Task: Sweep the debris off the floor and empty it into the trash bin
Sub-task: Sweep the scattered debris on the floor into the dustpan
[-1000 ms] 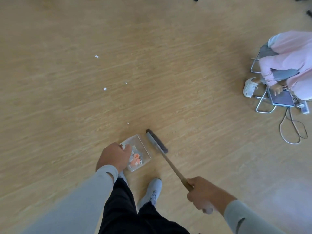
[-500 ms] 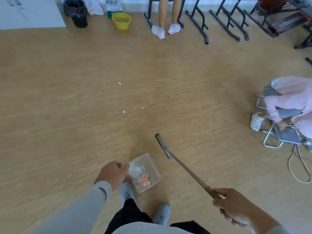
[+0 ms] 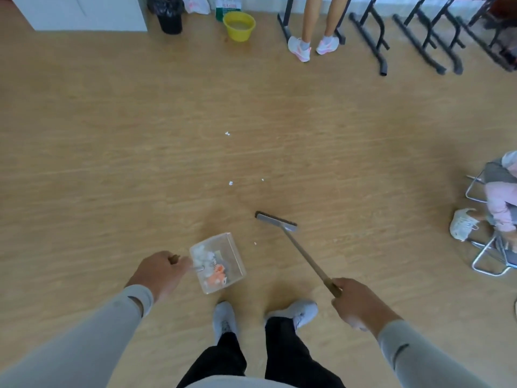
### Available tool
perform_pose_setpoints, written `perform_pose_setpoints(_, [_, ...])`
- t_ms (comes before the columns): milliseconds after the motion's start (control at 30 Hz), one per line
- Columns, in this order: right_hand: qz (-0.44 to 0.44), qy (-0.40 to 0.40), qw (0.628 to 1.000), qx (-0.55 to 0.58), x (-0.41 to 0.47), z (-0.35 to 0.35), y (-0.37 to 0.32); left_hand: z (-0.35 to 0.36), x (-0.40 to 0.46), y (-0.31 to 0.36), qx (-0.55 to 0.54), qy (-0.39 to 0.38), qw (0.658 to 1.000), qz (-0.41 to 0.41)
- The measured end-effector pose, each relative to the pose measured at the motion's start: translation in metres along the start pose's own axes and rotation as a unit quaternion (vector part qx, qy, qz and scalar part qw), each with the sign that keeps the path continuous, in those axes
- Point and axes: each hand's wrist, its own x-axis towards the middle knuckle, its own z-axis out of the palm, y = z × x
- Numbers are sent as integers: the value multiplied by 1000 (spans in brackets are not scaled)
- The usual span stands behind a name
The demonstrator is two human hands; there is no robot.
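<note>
My left hand (image 3: 159, 273) grips the handle of a clear dustpan (image 3: 233, 249), which holds white and orange scraps just in front of my feet. A broom (image 3: 300, 252) with a wooden handle is gripped by my right hand (image 3: 356, 306); its dark head (image 3: 275, 219) rests on the floor to the right of the pan. White debris bits (image 3: 227, 133) lie ahead on the wooden floor, with more (image 3: 230, 183) closer in and one speck (image 3: 255, 243) beside the pan. A black trash bin (image 3: 167, 14) stands at the far wall, upper left.
A yellow bucket (image 3: 239, 26) sits near the bin, beside a white cabinet (image 3: 81, 12). A person's legs (image 3: 313, 37) stand among black rack feet (image 3: 375, 43) at the back. Another person (image 3: 500, 203) sits on a folding chair at the right edge.
The view has tilted up, bringing the far wall, bin and bucket into sight. The broom head has swung away from the dustpan to the right. Both hands keep their holds.
</note>
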Motion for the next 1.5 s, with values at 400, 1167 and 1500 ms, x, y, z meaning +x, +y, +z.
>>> perform_pose_setpoints(400, [2,-59,977,-204,33,16,0,-14,27,5,23,48,998,-26])
perform_pose_setpoints(1167, [73,-142,984,76,50,72,-73,48,59,64,91,8,996,9])
perform_pose_setpoints(1500, [114,-196,917,328,-20,-16,5,45,62,61,81,-2,997,12])
